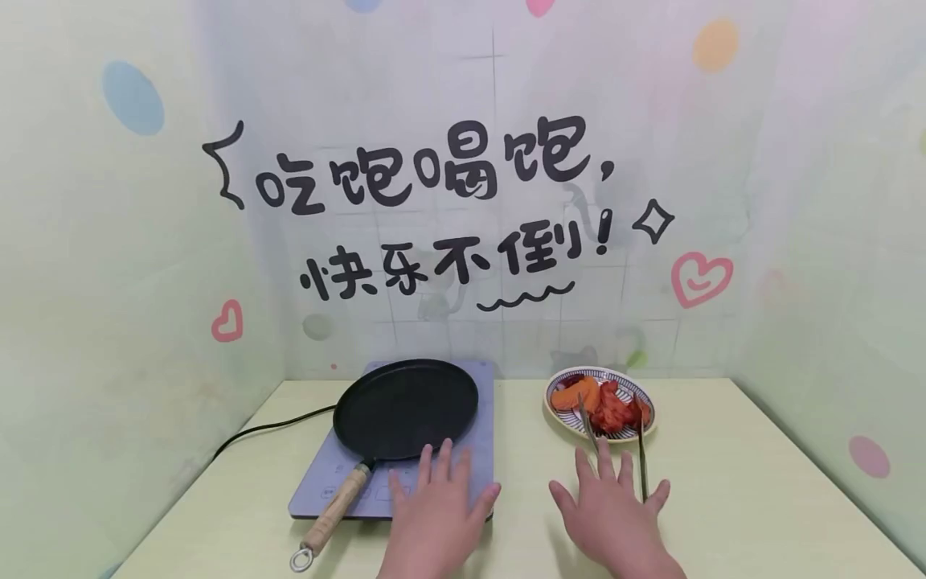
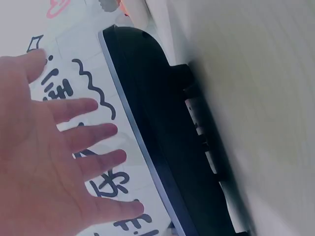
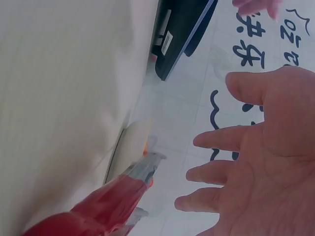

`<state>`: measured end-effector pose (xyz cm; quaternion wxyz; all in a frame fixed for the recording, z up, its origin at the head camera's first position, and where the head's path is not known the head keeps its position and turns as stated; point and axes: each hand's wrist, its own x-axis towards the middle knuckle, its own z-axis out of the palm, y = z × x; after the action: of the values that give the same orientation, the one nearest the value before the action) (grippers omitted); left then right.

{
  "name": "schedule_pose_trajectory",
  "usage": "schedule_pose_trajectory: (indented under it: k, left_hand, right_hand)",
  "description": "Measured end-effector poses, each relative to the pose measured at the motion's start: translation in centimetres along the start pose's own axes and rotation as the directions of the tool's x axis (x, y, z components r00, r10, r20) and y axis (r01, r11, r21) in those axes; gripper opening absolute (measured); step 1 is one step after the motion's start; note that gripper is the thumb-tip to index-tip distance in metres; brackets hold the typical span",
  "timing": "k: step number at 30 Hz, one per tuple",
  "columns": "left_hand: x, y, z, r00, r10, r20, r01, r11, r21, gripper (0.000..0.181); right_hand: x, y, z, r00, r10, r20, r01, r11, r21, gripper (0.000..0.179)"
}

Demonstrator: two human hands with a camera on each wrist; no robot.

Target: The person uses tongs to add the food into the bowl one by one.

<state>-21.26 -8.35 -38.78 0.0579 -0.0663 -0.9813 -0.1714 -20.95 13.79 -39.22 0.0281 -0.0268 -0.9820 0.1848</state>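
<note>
My left hand (image 1: 436,515), fingers straight and spread, hovers over the front of a flat induction cooker (image 1: 481,450). A black flat pan (image 1: 405,410) with a wooden handle (image 1: 336,507) sits on that cooker. To the right, my right hand (image 1: 615,515) is spread in the same way and holds nothing. Beyond its fingers stands an oval patterned plate (image 1: 560,420) with orange slices (image 1: 576,396) and red food pieces (image 1: 615,410). Metal tongs (image 1: 643,462) lean on the plate, partly hidden behind the right hand; in the right wrist view their handle (image 3: 110,199) is red.
A black cable (image 1: 275,423) runs left from the cooker across the pale table (image 1: 760,498). Behind stands a wall (image 1: 448,338) with black lettering, and side walls close in on the left and right.
</note>
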Motion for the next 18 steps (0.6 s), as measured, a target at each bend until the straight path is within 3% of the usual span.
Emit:
schedule_pose_trajectory:
  k: [5, 10, 18]
  left_hand:
    - [0.1, -1.1, -0.9, 0.991, -0.123, -0.048, 0.124, 0.992, 0.022, 0.071]
    - [-0.3, -3.1, -1.6, 0.964, -0.235, -0.124, 0.243, 0.968, 0.059, 0.069]
    - [-1.0, -5.2, -1.9, 0.931, -0.306, -0.2, 0.323, 0.945, 0.055, 0.069]
  right_hand:
    - [0.3, 1.2, -0.4, 1.0, 0.018, 0.023, -0.017, 1.0, -0.008, 0.075]
    - [0.3, 1.9, -0.9, 0.995, 0.05, 0.085, -0.049, 0.999, -0.008, 0.07]
    - [0.4, 2.8, -0.7, 0.991, 0.032, 0.128, -0.033, 0.999, 0.008, 0.066]
